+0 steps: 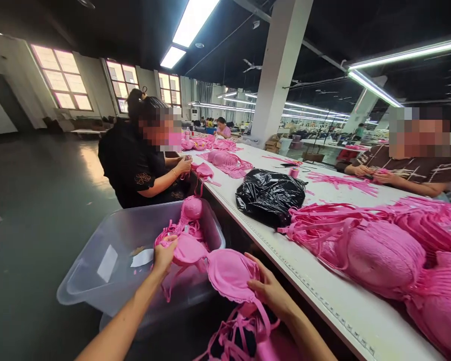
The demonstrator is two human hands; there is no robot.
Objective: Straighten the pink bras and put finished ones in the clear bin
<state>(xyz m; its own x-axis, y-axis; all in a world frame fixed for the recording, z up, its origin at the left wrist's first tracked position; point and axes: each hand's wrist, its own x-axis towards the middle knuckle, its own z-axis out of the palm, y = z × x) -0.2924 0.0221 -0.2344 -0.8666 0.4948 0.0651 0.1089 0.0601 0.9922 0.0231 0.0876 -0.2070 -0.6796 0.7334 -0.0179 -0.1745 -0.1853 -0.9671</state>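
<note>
Stretched between my two hands is a pink bra [231,273], its cups' inner sides turned up toward me. My left hand [165,253] grips the outer edge of the left cup, with fingers closed round it. At the other end, my right hand [266,286] pinches the side of the right cup between thumb and fingers. Straps dangle below the bra. Beneath the right cup, more pink straps and fabric [236,333] lie near my lap. Just beyond my left hand, other pink bras [191,208] rest in a clear plastic bin [86,260].
A long white table [285,260] runs along my right, bearing stacked pink bras [379,250], a black plastic bag [270,195] and loose pink straps [342,183]. One person [143,155] in black sits beyond the bin. Another person [417,165] works across the table.
</note>
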